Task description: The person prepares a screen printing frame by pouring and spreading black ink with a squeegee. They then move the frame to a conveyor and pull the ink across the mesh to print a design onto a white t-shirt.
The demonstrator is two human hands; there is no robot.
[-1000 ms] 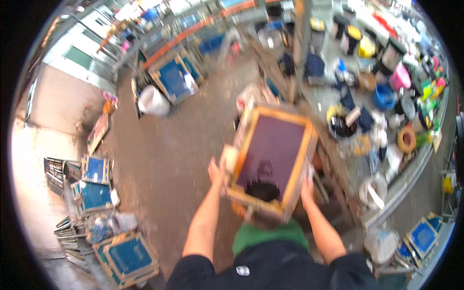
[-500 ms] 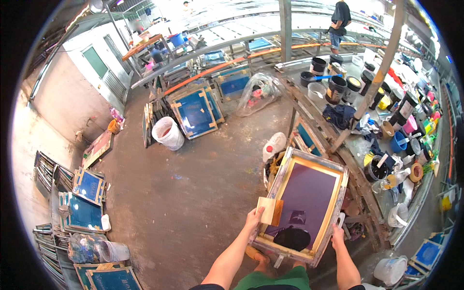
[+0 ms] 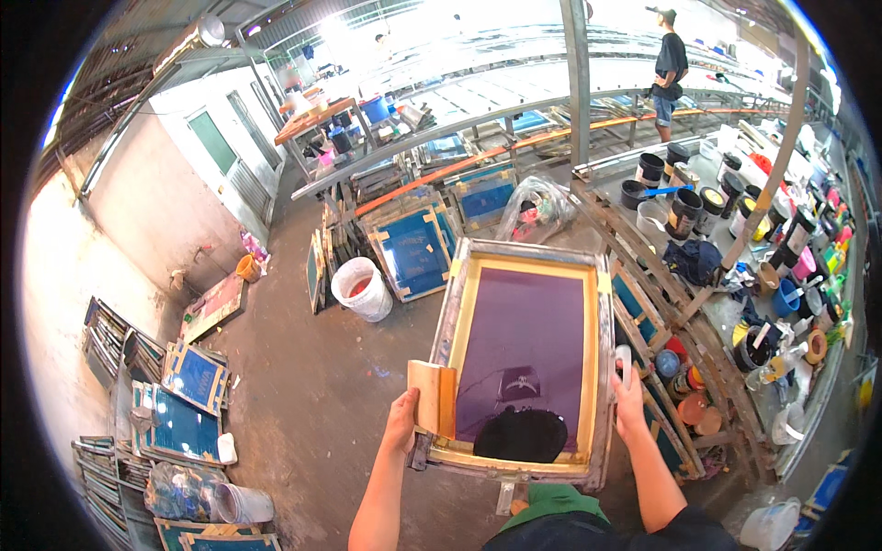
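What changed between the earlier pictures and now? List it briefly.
The view has lifted from the floor toward the far racks, and a person standing has come into sight there. The screen-printing frame now sits lower and squarer in the picture. Unchanged: the left hand grips the frame's left edge with the wooden squeegee, the right hand its right edge, and the black ink lies at the near end.

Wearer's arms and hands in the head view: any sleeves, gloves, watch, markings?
Both forearms come in bare from the lower edge. No gloves on the left hand or the right hand, and no watch, band or ring is visible. No sleeve cuff shows along either forearm; dark clothing with a green piece appears only at the bottom edge, between the arms. No markings can be made out.
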